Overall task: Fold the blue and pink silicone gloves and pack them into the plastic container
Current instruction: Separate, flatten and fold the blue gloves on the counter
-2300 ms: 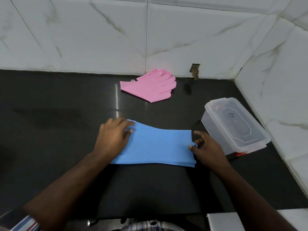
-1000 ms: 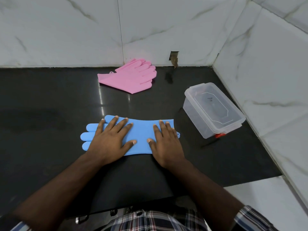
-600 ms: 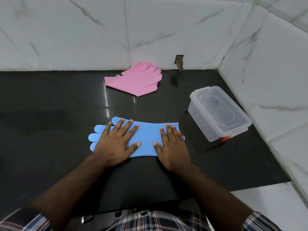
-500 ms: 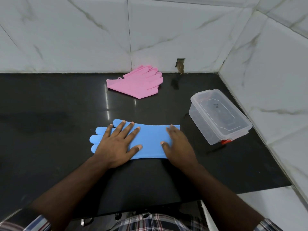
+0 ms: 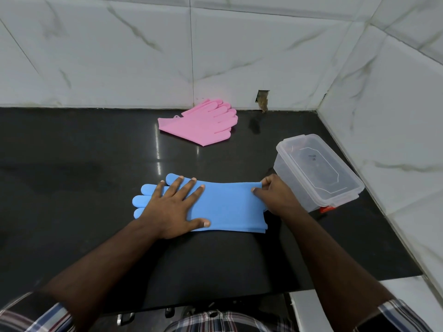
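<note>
Blue gloves (image 5: 223,204), soft, floppy silicone stacked flat on the worktop (image 5: 72,152) just left of the lidded container (image 5: 316,171): your left hand (image 5: 172,209) presses spread-open, your right hand (image 5: 275,197) pinches the cuff, the edge to fold from.

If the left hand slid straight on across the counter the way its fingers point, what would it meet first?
Probably nothing close: the left hand lies flat on the blue silicone gloves, fingers pointing up-right toward bare black countertop, apparently between the pink silicone gloves and clear plastic container.
</note>
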A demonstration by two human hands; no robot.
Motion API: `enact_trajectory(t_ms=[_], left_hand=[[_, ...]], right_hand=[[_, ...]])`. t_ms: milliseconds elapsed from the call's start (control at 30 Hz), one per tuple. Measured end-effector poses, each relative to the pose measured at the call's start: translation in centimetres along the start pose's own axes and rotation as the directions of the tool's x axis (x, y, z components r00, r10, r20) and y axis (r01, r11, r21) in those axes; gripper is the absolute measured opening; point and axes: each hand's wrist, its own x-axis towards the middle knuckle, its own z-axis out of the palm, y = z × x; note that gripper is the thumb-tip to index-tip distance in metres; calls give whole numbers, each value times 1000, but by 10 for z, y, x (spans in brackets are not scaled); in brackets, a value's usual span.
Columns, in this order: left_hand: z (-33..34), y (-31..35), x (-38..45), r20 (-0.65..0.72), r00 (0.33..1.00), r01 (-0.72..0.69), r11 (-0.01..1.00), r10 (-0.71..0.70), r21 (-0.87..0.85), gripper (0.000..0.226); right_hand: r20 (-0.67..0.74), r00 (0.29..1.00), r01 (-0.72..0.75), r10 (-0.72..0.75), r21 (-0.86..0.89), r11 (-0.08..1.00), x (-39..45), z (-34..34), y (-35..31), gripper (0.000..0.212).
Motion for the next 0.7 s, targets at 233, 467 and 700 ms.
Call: enact_trajectory(t_ms=[233,467,700], left_hand=[[-4,0,1,42,999,5,1000,-4,-12,100],[-7,-1,2,62,998,0,1000,1,-20,108],[-11,-4,4,80,997,-17,999,21,-45,113]], right_hand=[[193,969,92,-152,289,953,-19,-21,14,64],[404,912,67,-73,29,997,-22,-21,16,80],[424,905,114,-32,-170,979,-27,-18,5,97]])
